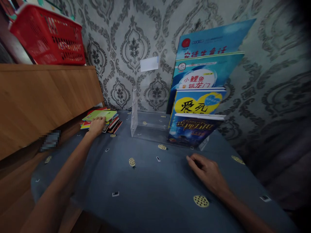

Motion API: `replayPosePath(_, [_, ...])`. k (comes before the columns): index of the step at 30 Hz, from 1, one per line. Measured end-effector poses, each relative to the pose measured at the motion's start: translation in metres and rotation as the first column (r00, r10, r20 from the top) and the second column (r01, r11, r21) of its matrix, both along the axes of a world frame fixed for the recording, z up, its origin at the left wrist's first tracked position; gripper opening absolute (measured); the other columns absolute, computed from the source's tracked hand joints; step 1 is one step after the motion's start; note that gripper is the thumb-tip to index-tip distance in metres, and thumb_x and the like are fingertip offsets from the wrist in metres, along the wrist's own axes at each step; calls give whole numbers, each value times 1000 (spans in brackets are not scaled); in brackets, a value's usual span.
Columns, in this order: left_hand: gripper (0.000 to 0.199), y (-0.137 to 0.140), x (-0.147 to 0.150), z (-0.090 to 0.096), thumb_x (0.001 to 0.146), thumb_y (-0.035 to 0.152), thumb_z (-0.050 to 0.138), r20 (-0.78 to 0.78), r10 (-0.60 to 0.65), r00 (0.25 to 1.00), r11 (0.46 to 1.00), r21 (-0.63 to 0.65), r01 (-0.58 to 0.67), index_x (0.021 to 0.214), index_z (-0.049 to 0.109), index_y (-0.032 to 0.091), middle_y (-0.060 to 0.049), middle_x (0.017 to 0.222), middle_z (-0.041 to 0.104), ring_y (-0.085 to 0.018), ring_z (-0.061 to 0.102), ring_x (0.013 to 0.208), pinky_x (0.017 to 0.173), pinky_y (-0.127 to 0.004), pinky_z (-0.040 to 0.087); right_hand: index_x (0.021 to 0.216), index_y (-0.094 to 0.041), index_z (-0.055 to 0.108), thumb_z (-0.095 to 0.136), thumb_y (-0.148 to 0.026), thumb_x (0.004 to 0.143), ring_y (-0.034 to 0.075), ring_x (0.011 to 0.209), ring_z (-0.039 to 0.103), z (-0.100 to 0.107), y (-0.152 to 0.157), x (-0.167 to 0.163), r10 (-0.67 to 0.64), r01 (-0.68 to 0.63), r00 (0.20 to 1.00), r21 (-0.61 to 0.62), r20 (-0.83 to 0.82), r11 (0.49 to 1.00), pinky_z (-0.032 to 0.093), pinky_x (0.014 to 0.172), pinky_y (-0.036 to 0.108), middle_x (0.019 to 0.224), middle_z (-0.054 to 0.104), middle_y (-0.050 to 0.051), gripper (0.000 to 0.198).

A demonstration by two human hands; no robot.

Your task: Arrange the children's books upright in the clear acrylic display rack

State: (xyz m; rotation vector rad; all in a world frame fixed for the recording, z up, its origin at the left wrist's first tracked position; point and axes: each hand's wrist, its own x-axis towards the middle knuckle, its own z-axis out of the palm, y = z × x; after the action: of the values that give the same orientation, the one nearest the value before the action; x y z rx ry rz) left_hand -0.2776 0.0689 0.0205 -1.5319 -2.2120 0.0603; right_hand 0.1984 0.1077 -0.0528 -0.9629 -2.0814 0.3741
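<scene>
My left hand (97, 125) lies on a green book (110, 114) at the top of a loose pile, its fingers spread over the cover and the thumb hidden. Under it are several other books (114, 124) with coloured covers. My right hand (205, 170) rests on the tablecloth with curled fingers and nothing visible in them. Just beyond it, a clear stepped rack (134, 113) holds books on its right side: a dark blue book (191, 131) in front, then a yellow and blue book (199, 102), a teal book (218, 66) and a blue book (216, 38) behind.
A blue-grey cloth (145, 181) with a pineapple print covers the table. Patterned wallpaper (133, 48) stands behind, with a white label (149, 64) in front of it. To the left, a red basket (53, 35) sits on a wooden cabinet (48, 97).
</scene>
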Motion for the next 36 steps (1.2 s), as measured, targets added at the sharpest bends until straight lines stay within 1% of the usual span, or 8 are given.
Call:
replayPosePath(7, [36, -34, 1, -15, 94, 23, 43, -64, -170, 983, 982, 77, 174, 126, 59, 15, -19, 128, 63, -34, 56, 122, 104, -49, 41, 57, -24, 45, 41, -57, 95, 14, 48, 49, -2, 1, 1, 4, -3, 999, -17, 41, 1000, 38, 49, 27, 52, 49, -2, 51])
replayPosePath(11, [61, -33, -4, -19, 85, 13, 48, -74, -132, 988, 983, 119, 141, 146, 43, 11, -21, 148, 50, -37, 42, 138, 113, -58, 30, 58, -24, 47, 41, -57, 95, 14, 50, 51, -2, 2, 1, 22, -20, 998, -37, 61, 999, 39, 50, 27, 53, 52, -1, 50])
replayPosePath(13, [69, -28, -5, -21, 83, 9, 44, -50, -78, 996, 992, 94, 82, 151, 36, 13, -21, 151, 46, -37, 40, 141, 112, -61, 30, 58, -24, 46, 40, -56, 96, 15, 50, 51, -2, 2, 2, 23, -21, 998, -37, 61, 999, 39, 50, 27, 53, 52, -1, 50])
replayPosePath(17, [67, -28, -3, -29, 87, 7, 37, -33, -29, 999, 999, 36, 30, 154, 34, 12, -21, 154, 43, -38, 39, 142, 112, -58, 33, 58, -24, 46, 41, -55, 95, 15, 49, 51, -3, 2, 1, 14, -12, 998, -40, 54, 999, 38, 50, 28, 53, 53, -1, 49])
replayPosePath(23, [73, -56, 14, -50, 84, 2, 38, -38, -96, 995, 995, 6, 97, 155, 34, 15, -20, 159, 37, -39, 32, 147, 116, -60, 26, 60, -24, 49, 42, -52, 96, 15, 50, 51, -6, 4, 2, 9, -6, 998, -50, 55, 999, 38, 51, 27, 53, 53, -1, 47])
replayPosePath(28, [73, -82, 29, -70, 82, 0, 37, -2, -173, 985, 984, -33, 173, 153, 41, 18, -18, 158, 40, -37, 33, 148, 118, -59, 24, 58, -23, 44, 42, -50, 96, 15, 50, 49, -7, 4, 3, 14, -12, 998, -24, 54, 1000, 37, 51, 28, 53, 52, -1, 46])
replayPosePath(33, [76, -103, 36, -78, 80, 2, 39, 142, -268, 953, 944, -156, 289, 153, 40, 23, -10, 158, 41, -31, 36, 147, 118, -52, 30, 59, -23, 45, 43, -45, 95, 14, 51, 49, -7, 4, 2, 18, -18, 999, -17, 51, 1000, 37, 52, 27, 55, 52, -1, 42])
replayPosePath(36, [67, -110, 54, -77, 88, 13, 43, 258, -280, 925, 917, -211, 337, 153, 39, 24, -10, 158, 42, -29, 36, 147, 119, -49, 31, 59, -23, 45, 44, -43, 94, 14, 50, 49, -7, 4, 2, 24, -23, 999, -24, 46, 999, 36, 51, 27, 55, 52, -1, 40])
